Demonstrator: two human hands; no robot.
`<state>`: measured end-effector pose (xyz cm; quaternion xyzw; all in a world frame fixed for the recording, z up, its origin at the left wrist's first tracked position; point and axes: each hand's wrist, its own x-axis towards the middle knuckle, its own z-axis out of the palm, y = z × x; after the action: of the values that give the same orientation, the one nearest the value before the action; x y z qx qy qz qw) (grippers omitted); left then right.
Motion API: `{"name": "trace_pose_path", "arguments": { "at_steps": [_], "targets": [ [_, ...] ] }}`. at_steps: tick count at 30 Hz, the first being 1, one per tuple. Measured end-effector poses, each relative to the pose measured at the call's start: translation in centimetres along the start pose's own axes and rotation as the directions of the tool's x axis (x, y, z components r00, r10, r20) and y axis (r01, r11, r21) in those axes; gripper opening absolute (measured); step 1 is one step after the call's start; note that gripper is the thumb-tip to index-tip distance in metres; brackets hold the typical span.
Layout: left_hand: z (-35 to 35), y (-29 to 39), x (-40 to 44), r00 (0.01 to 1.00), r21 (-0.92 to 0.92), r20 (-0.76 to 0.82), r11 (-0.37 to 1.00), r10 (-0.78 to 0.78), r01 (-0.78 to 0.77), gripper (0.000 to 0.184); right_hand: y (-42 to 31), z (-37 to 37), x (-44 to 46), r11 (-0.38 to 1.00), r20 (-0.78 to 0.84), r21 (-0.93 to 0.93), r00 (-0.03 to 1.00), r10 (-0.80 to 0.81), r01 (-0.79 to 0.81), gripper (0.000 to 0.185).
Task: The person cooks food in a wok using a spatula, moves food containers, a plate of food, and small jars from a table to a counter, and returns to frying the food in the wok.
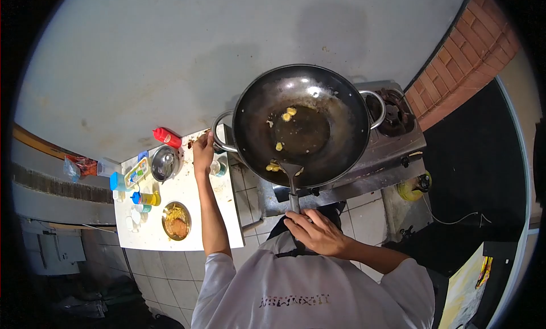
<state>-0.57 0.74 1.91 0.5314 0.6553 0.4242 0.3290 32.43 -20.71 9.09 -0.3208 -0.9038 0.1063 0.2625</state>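
Head view: the left hand (203, 152) is at the loop handle (223, 130) of the wok (341, 121), fingers curled inward; whether it grips the metal or only sits against it, I cannot tell. The right hand (314, 232) is closed around the grip of the spatula (293, 186), whose blade lies ahead of it, inside the wok's near rim among yellow pieces (273, 167). The wok spreads ahead of and between both hands, partly over the stove (414, 140).

If the left hand's hold is loose, I'd expect the wok to swing or tip when the spatula pushes; a steep scrape at that near rim could flick pieces, and any hot oil, toward the shirt (307, 289). Just beside the left hand stand a small jar (218, 167) and, farther out, a red bottle (168, 138) on the bench (196, 229); a sideways pull could knock the jar.

The wok hides what is under it, so its support and any flame can't be made out. The left fingertips are unclear, and the spatula's lower grip disappears beneath the right hand.
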Motion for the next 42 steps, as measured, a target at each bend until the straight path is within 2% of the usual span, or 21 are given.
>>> {"name": "trace_pose_path", "arguments": {
  "at_steps": [2, 4, 9, 11, 12, 14, 16, 17, 18, 21, 22, 24, 25, 26, 27, 28, 31, 34, 40, 42],
  "targets": [
    [-0.1, -0.2, 0.1, 1.000, -0.021, 0.026, 1.000, -0.005, 0.005, 0.042, -0.3, 0.0, -0.2, 1.000, -0.003, 0.013, 1.000, 0.006, -0.006, 0.037],
    [-0.1, 1.7, -0.9, 0.999, 0.000, -0.034, 1.000, -0.016, 0.016, 0.042, -0.4, -0.1, -0.4, 1.000, -0.002, 0.021, 1.000, 0.018, -0.018, 0.037],
    [-0.9, 0.6, -1.1, 0.990, 0.035, -0.138, 0.999, 0.003, 0.002, 0.046, -0.4, -1.1, -0.9, 0.999, -0.019, 0.028, 0.999, 0.034, -0.033, 0.037],
    [-1.4, 1.0, -2.0, 0.987, 0.028, -0.162, 1.000, 0.009, -0.004, 0.048, 0.9, -1.6, -0.8, 0.998, -0.146, 0.007, 0.987, 0.070, -0.070, 0.032],
    [-1.6, 1.4, -2.5, 0.983, 0.024, -0.182, 1.000, 0.015, -0.011, 0.050, 1.9, -1.9, -0.7, 0.998, -0.146, 0.006, 0.987, 0.061, -0.061, 0.032],
    [-2.2, 1.1, -3.1, 0.977, 0.010, -0.213, 1.000, 0.004, -0.002, 0.049, 4.1, -2.6, -0.6, 0.985, -0.323, 0.057, 0.930, 0.174, -0.165, 0.032],
    [-2.7, 1.2, -3.9, 0.970, 0.016, -0.244, 1.000, -0.021, 0.026, 0.047, 5.3, -3.4, 0.0, 0.924, -0.493, 0.226, 0.782, 0.381, -0.308, 0.025],
    [-3.0, 1.1, -4.4, 0.972, -0.002, -0.225, 0.998, -0.064, 0.065, 0.046, 5.8, -4.1, 0.2, 0.893, -0.543, 0.288, 0.708, 0.450, -0.347, 0.019],
    [-3.0, 0.7, -4.6, 0.972, -0.026, -0.237, 1.000, 0.006, -0.013, 0.043, 6.5, -4.4, 0.2, 0.896, -0.549, 0.291, 0.708, 0.444, -0.336, 0.019],
    [-3.3, 0.3, -5.6, 0.961, -0.040, -0.266, 0.995, 0.079, -0.093, 0.040, 8.2, -4.5, 0.0, 0.838, -0.630, 0.369, 0.556, 0.543, -0.402, 0.014],
    [-3.3, 1.5, -6.5, 0.971, -0.064, -0.237, 0.997, 0.018, -0.034, 0.038, 8.5, -4.2, 0.0, 0.839, -0.628, 0.370, 0.558, 0.542, -0.399, 0.014],
    [-3.3, 2.0, -7.5, 0.978, -0.086, -0.202, 0.996, -0.044, 0.027, 0.037, 9.0, -3.0, -0.3, 0.710, -0.513, 0.546, 0.492, 0.703, -0.445, 0.011],
    [-3.2, 1.9, -7.5, 0.980, -0.071, -0.196, 0.997, -0.028, 0.014, 0.037, 8.9, -2.6, -0.3, 0.711, -0.516, 0.542, 0.491, 0.702, -0.447, 0.011],
    [-3.0, 1.8, -7.4, 0.982, -0.058, -0.190, 0.998, -0.009, -0.002, 0.036, 8.7, -2.1, -0.2, 0.631, -0.436, 0.612, 0.462, 0.772, -0.478, 0.010],
    [-2.8, 1.4, -6.9, 0.971, -0.030, -0.217, 0.993, 0.101, -0.110, 0.037, 8.5, -1.7, 0.1, 0.543, -0.350, 0.672, 0.430, 0.832, -0.503, 0.009],
    [-2.8, 1.0, -6.5, 0.971, -0.035, -0.215, 0.993, 0.104, -0.114, 0.037, 8.6, -1.3, 0.4, 0.548, -0.356, 0.668, 0.430, 0.830, -0.504, 0.009],
    [-2.5, 1.4, -5.7, 0.974, -0.058, -0.203, 0.992, 0.098, -0.112, 0.038, 9.0, 0.0, 1.4, 0.681, -0.444, 0.515, 0.518, 0.731, -0.520, 0.010],
    [-2.8, 1.6, -4.6, 0.983, -0.061, -0.172, 0.995, 0.069, -0.080, 0.039, 9.1, 0.9, 2.5, 0.708, -0.468, 0.443, 0.532, 0.706, -0.549, 0.010],
    [-3.8, -1.6, -1.6, 0.985, -0.124, -0.126, 0.984, 0.116, -0.132, 0.039, 9.0, 2.1, 4.7, 0.586, -0.377, 0.590, 0.452, 0.809, -0.556, 0.011],
    [-3.9, -2.1, -1.1, 0.988, -0.165, -0.102, 0.978, 0.114, -0.130, 0.039, 9.0, 2.3, 4.7, 0.598, -0.408, 0.593, 0.439, 0.800, -0.539, 0.012]
  ]
}}
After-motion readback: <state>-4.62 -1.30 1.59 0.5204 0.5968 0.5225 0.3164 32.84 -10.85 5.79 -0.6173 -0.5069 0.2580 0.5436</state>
